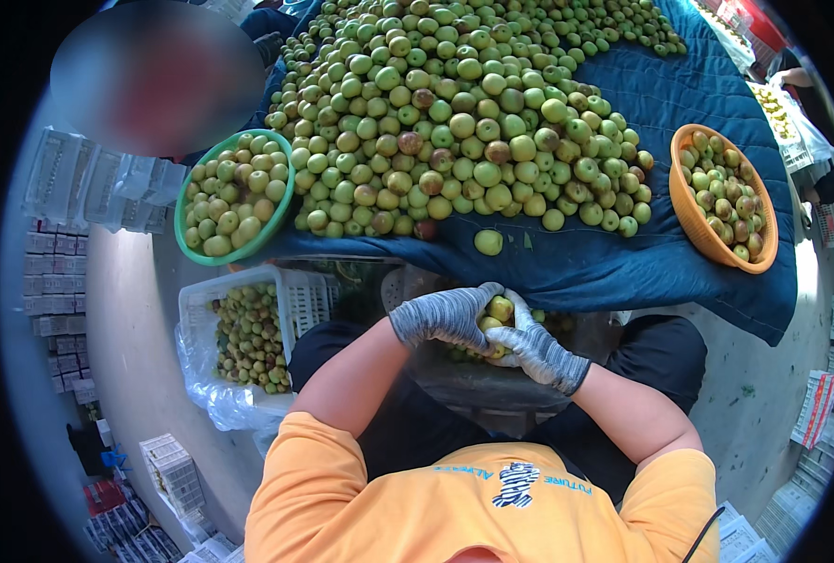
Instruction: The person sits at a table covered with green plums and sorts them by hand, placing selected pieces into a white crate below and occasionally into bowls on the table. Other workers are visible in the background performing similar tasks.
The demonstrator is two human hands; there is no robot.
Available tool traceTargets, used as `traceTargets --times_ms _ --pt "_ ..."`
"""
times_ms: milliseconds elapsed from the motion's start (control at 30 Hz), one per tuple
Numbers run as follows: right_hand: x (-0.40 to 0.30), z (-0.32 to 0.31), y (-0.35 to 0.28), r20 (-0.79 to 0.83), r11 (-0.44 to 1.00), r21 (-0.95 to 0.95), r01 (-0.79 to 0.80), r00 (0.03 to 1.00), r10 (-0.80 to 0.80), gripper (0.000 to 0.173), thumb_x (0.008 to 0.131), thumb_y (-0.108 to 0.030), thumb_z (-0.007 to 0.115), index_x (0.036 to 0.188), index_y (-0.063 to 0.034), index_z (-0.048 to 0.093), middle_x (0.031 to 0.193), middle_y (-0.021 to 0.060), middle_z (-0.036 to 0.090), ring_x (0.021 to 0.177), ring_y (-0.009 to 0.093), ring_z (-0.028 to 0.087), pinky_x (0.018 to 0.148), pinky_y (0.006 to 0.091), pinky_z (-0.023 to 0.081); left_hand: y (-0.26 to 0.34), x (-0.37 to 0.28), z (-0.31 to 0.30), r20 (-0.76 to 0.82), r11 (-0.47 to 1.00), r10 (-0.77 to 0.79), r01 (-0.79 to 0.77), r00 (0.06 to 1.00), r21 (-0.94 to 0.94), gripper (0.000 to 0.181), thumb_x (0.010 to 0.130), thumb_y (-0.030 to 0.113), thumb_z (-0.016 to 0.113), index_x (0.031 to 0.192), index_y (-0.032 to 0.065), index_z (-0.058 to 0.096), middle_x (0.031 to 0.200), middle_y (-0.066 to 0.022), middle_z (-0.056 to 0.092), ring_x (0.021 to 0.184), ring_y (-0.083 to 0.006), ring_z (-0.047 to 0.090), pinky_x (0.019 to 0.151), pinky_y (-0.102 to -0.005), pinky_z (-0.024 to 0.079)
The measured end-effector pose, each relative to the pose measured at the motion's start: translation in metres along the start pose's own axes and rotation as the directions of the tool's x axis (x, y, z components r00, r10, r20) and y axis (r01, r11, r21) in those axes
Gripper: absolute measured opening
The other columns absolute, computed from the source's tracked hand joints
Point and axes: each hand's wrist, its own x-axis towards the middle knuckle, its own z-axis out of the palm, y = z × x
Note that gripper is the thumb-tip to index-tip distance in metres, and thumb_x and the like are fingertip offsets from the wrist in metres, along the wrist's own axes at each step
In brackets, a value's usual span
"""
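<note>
In the head view my left hand (446,318) and my right hand (536,343), both in grey knitted gloves, are cupped together around several green jujube-like fruits (499,308) above my lap. Beyond them a large heap of green fruits (459,127), some with brown patches, covers a blue quilted cloth (600,260). One fruit (488,242) lies apart near the cloth's front edge. More fruits show partly beneath my hands, in a container that my hands and the cloth's edge mostly hide.
A green basket (287,204) of fruits stands left, an orange basket (677,183) of fruits right. Below the green one is a white plastic crate (195,299) lined with clear film, holding fruits. Stacked crates (58,176) line the left side. Other people are partly visible at the upper left and far right.
</note>
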Motion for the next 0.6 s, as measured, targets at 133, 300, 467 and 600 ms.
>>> traceTargets --times_ms 133,300,467,600 --pt "0.0 -0.003 -0.006 0.042 0.996 -0.086 0.022 0.999 -0.018 0.091 0.091 -0.023 0.068 0.157 -0.0211 0.007 0.146 0.0125 0.034 0.129 0.029 0.046 0.096 0.0462 0.052 0.01 -0.002 -0.003 -0.012 0.998 -0.059 0.059 0.998 0.034 0.091 0.069 0.032 0.085 0.142 0.0012 0.039 0.125 -0.0204 0.063 0.117 -0.0324 0.061 0.1 -0.036 0.049" --pt "-0.004 -0.008 -0.01 0.069 0.998 -0.034 -0.047 0.996 0.049 0.089 0.092 -0.025 0.067 0.158 -0.0212 0.007 0.147 0.0098 0.034 0.127 0.026 0.047 0.098 0.0458 0.049 0.005 0.004 -0.001 -0.009 0.996 -0.054 0.054 0.999 0.067 0.087 0.067 0.026 0.087 0.139 0.0018 0.043 0.121 -0.0193 0.065 0.115 -0.0332 0.063 0.098 -0.0375 0.05" --pt "-0.002 -0.009 -0.012 0.066 0.992 -0.126 -0.004 0.998 0.013 0.089 0.091 -0.03 0.067 0.158 -0.0192 0.01 0.147 0.0094 0.034 0.126 0.026 0.048 0.099 0.0477 0.048 0.005 0.001 -0.004 -0.01 0.996 -0.058 0.058 0.998 0.069 0.082 0.07 0.028 0.086 0.137 0.002 0.046 0.121 -0.0188 0.065 0.115 -0.0328 0.063 0.098 -0.0377 0.05" --pt "-0.001 -0.013 -0.012 0.071 0.994 -0.11 -0.016 0.997 0.024 0.089 0.091 -0.031 0.066 0.158 -0.017 0.009 0.15 0.0103 0.032 0.128 0.027 0.047 0.101 0.0477 0.046 0.008 0.003 -0.005 0.005 0.996 -0.07 0.07 0.998 0.057 0.08 0.072 0.029 0.084 0.137 0.002 0.047 0.123 -0.0188 0.065 0.117 -0.0326 0.062 0.1 -0.0382 0.049"
